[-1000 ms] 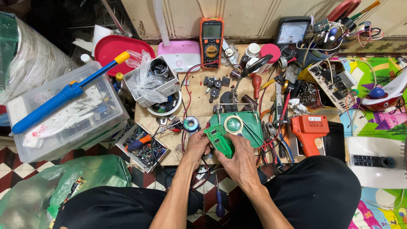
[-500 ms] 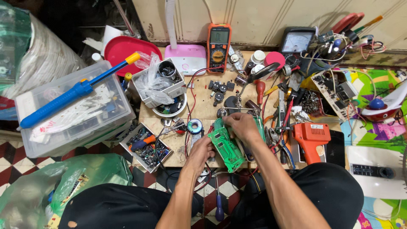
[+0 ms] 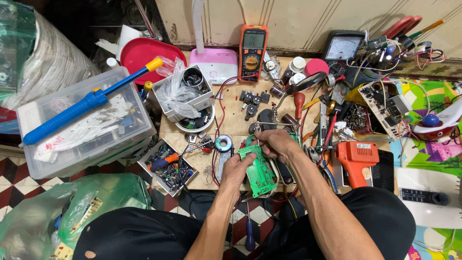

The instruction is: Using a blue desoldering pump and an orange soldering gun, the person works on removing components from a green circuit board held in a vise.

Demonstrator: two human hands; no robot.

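Note:
I hold a green circuit board (image 3: 259,171) upright on its edge over the near side of a small wooden work board (image 3: 236,120). My left hand (image 3: 237,169) grips its left edge. My right hand (image 3: 275,145) rests on its top end, fingers curled over the corner. A helping-hand clip stand (image 3: 269,121) with a magnifier stands just beyond my right hand. A roll of solder (image 3: 223,143) lies left of the board.
An orange multimeter (image 3: 252,49) and an analogue meter (image 3: 343,46) stand at the back. An orange soldering gun (image 3: 356,159) lies at the right. A blue desoldering pump (image 3: 86,103) rests on a clear plastic box (image 3: 84,144). Parts trays (image 3: 166,166), screwdrivers and wires crowd around.
The green board has been turned from lying flat to standing on edge. My right hand has moved from its near side up to its top end.

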